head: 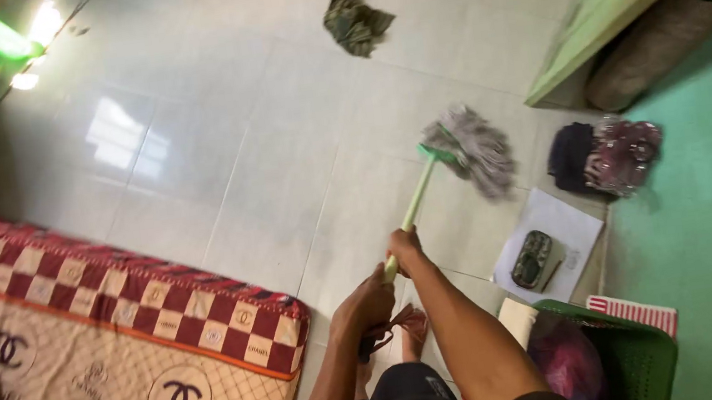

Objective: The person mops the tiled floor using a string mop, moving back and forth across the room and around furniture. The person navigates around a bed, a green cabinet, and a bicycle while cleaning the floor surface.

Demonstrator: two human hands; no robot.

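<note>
Both hands grip the pale green handle of a mop [418, 194]. My right hand [405, 246] is higher up the handle, my left hand [370, 303] just below it. The grey stringy mop head [473, 150] rests on the white tiled floor [228, 134], ahead and to the right of me. My bare foot shows below the hands.
A patterned red and tan mattress [108, 333] lies at the left. A crumpled dark cloth [356, 22] sits on the floor far ahead. At the right are a dark bag [607, 156], a sheet of paper with a small object [548, 250], a green basket [633, 356] and a green wall.
</note>
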